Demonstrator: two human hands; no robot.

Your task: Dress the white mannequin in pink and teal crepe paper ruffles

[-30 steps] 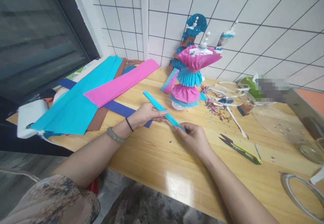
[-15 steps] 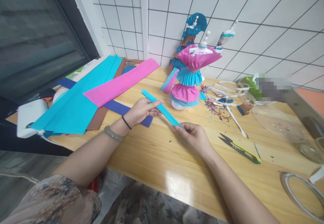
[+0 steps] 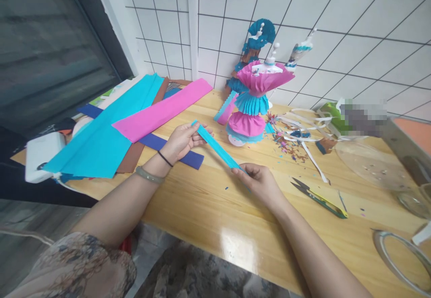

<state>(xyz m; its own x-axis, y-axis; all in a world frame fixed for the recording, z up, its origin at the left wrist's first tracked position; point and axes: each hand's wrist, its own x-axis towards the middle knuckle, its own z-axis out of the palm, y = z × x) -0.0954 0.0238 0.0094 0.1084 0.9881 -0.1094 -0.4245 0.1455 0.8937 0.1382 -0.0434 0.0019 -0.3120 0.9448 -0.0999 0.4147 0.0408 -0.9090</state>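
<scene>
A narrow folded strip of turquoise crepe paper (image 3: 218,150) stretches slantwise between my two hands, above the wooden table. My left hand (image 3: 186,140) is closed on its far end, thumb on top and fingers beneath. The near end lies between the thumb and fingers of my right hand (image 3: 258,180). Just beyond the strip stands a figure with tiered pink and turquoise paper skirts (image 3: 249,102). To the right of my right hand lie thread snips (image 3: 319,199) with yellow and green handles.
Sheets of turquoise (image 3: 107,129) and pink crepe paper (image 3: 164,108) are piled at the left, near a white device (image 3: 43,156). Paper scraps (image 3: 291,147) and white ribbon (image 3: 313,161) lie behind the snips. A wire coil (image 3: 404,260) sits at the right front.
My left hand has slid a little down and left along the turquoise strip, now covering more of its far end. My right hand has stayed in place.
</scene>
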